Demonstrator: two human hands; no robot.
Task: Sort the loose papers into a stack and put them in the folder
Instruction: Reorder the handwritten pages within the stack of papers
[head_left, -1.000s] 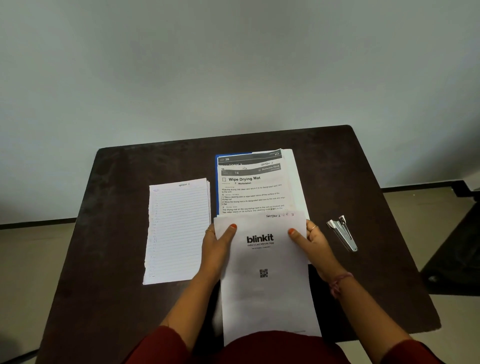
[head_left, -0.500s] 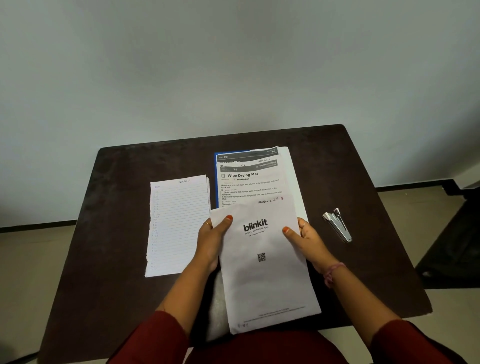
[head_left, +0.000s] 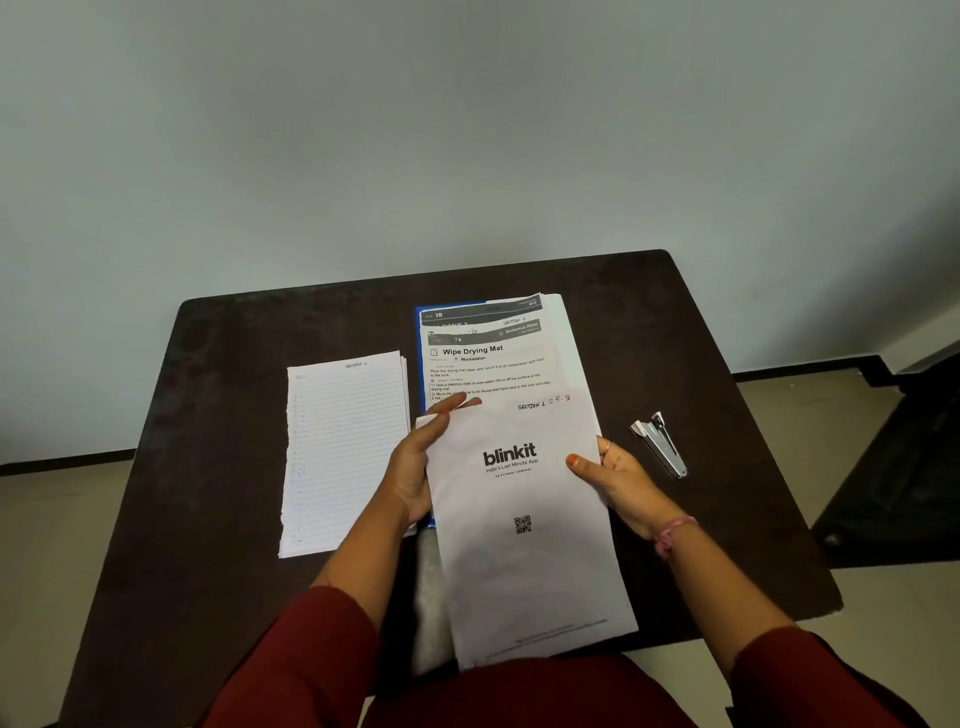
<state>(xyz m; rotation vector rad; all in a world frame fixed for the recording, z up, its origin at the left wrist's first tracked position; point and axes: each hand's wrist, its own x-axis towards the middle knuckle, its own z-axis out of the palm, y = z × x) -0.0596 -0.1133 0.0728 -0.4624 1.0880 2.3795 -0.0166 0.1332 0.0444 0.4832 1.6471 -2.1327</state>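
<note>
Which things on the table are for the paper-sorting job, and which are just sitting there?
For the job:
- blinkit sheet, held by left hand and right hand
- printed sheets on the blue folder
- lined pages

Just lying about:
- metal stapler, on the dark table, right of the papers
</note>
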